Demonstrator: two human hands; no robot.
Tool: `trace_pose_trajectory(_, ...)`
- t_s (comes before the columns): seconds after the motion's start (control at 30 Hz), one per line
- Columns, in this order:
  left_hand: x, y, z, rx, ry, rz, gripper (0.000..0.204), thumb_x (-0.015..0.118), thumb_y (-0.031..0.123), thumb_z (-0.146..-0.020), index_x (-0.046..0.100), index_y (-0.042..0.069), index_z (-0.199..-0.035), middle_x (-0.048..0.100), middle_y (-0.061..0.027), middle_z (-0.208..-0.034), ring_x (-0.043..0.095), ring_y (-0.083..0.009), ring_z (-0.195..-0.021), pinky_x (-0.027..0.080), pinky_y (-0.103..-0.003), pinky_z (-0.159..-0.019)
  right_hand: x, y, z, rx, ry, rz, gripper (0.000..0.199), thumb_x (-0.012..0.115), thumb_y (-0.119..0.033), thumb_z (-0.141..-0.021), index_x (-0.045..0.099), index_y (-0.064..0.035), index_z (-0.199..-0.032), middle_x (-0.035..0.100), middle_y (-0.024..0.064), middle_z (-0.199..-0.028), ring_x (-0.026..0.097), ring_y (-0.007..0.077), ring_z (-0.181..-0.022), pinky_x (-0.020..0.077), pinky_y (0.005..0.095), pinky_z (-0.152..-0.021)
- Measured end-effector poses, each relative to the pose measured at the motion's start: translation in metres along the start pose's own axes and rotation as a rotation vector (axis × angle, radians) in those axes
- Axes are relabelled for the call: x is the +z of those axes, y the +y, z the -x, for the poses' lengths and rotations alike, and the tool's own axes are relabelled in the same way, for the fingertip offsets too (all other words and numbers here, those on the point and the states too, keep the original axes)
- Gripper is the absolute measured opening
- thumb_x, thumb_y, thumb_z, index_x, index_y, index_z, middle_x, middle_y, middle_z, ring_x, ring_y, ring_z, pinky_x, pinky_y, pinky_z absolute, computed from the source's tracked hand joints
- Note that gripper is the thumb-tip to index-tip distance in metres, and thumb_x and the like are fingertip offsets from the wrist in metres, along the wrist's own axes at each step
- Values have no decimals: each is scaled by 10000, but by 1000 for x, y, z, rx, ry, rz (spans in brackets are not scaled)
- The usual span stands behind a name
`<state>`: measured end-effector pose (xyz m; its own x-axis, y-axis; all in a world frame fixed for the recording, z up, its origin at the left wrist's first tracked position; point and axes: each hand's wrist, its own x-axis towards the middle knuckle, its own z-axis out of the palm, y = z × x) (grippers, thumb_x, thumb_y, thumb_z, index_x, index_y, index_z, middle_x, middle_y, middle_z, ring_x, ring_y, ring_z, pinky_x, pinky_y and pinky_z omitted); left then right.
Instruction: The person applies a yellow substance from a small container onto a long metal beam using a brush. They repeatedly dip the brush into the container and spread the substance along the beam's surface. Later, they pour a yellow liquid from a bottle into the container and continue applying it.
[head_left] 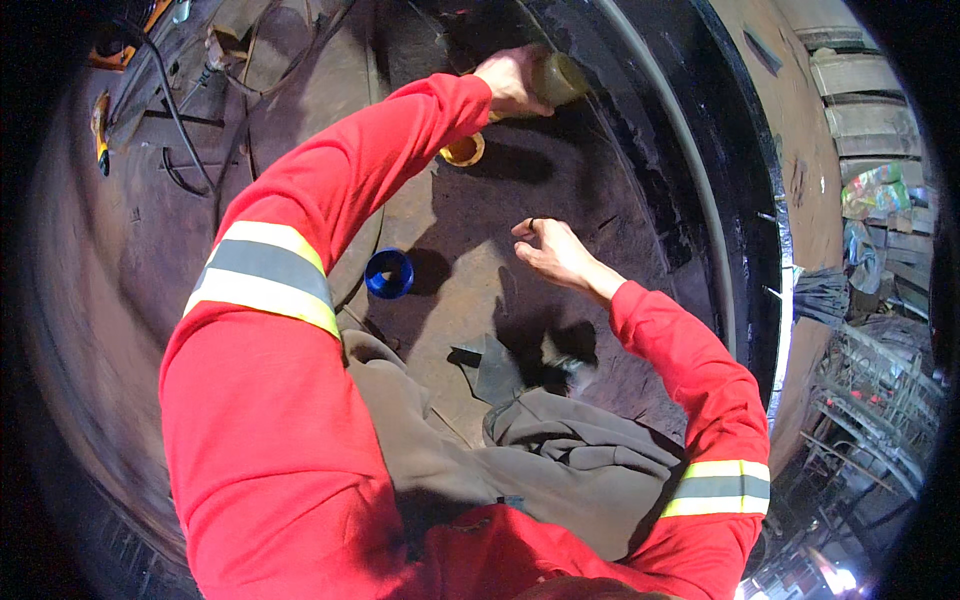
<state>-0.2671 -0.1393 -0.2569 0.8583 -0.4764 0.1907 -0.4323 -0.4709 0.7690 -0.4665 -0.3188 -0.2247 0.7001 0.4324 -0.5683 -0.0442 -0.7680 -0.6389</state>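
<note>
At the top centre, my left hand (513, 82) is closed round a dull yellow, cup-like container (560, 80), which is tilted and partly blurred. Just below that wrist, a yellow-orange round cap or cup (464, 153) rests on the brown metal surface. My right hand (562, 254) hovers over the middle, its thumb and fingers curled together. A dark spot shows at its fingertips, too small to name. Left of it, a blue round cap or cup (389, 273) lies open side up with something pale inside. Both arms wear red sleeves with reflective bands.
A black curved wall with a grey pipe (690, 150) rises on the right. Dark cables (180, 120) and an orange-handled tool (101, 130) lie at the upper left. A dark angular metal piece (490, 370) sits before my knees. Racks and clutter (870, 400) fill the far right.
</note>
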Motion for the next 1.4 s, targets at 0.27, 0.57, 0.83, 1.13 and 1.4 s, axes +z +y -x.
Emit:
trace_pose_trajectory(0.27,-1,-13,-2,-64,-58,-43,884,834,414,-549,497,2,-1256,608,-205,-1146,595,-327,-1056,474,-371,-926,1,-3,1,22,-5,12,416,543,-169,-781,599,85,-1106,638,233,-1097,616,330,-1050,465,372,-933)
trace_pose_trajectory(0.57,-10,-3,-8,-112,-191,27,851,838,332,-598,463,13,-1292,578,-150,-1219,566,-266,-1109,436,-341,-986,0,3,3,29,7,24,409,555,-160,-795,588,87,-1120,631,251,-1097,613,335,-1059,464,381,-940)
trace_pose_trajectory(0.83,-12,0,-3,-105,-162,-19,827,840,347,-589,487,37,-1269,597,-160,-1183,580,-272,-1096,455,-353,-967,1,-1,2,24,16,10,407,559,-167,-791,595,83,-1110,627,262,-1088,606,346,-1064,460,382,-948)
trace_pose_trajectory(1.13,-10,0,-4,-39,-165,-77,837,836,328,-579,472,34,-1273,601,-157,-1166,585,-267,-1080,462,-354,-949,-2,-3,1,26,6,31,399,561,-161,-801,593,86,-1112,630,256,-1091,610,338,-1064,460,376,-950)
trace_pose_trajectory(1.4,-1,-3,-2,-70,-182,7,887,852,342,-576,427,15,-1282,571,-156,-1204,559,-252,-1106,438,-336,-970,-3,-3,4,18,25,54,399,565,-167,-799,596,79,-1111,633,255,-1081,610,342,-1060,465,386,-941)
